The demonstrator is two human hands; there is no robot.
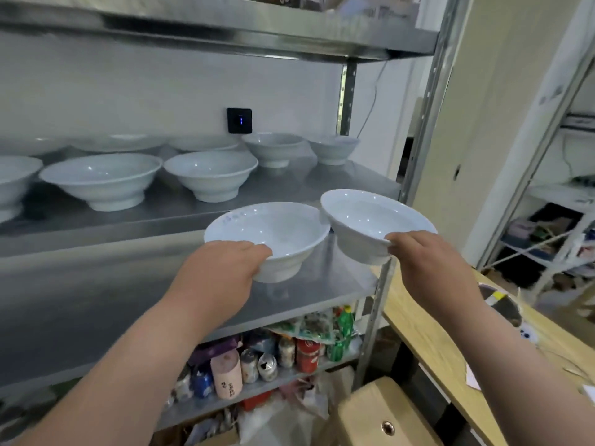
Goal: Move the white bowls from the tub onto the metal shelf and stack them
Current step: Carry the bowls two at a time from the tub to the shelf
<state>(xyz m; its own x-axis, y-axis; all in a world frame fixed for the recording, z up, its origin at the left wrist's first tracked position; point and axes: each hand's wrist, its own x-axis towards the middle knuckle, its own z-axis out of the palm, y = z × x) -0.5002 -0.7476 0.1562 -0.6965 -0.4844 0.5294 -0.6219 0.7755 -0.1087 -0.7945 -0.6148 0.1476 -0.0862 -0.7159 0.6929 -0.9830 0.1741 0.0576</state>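
At the shelf point(338, 284), the left hand point(225, 265) clamped the left bowl point(273, 233) by its rim, the right hand point(418, 252) the right bowl point(367, 220). This was the placing step; next they probably needed nesting straight.

Far-left bowl point(14, 178) is cut by L edge. Fingers of left hand point(222, 268) are hidden under near bowl point(270, 230). Btm-shelf cans point(307, 352): labels blurred, can't be read.
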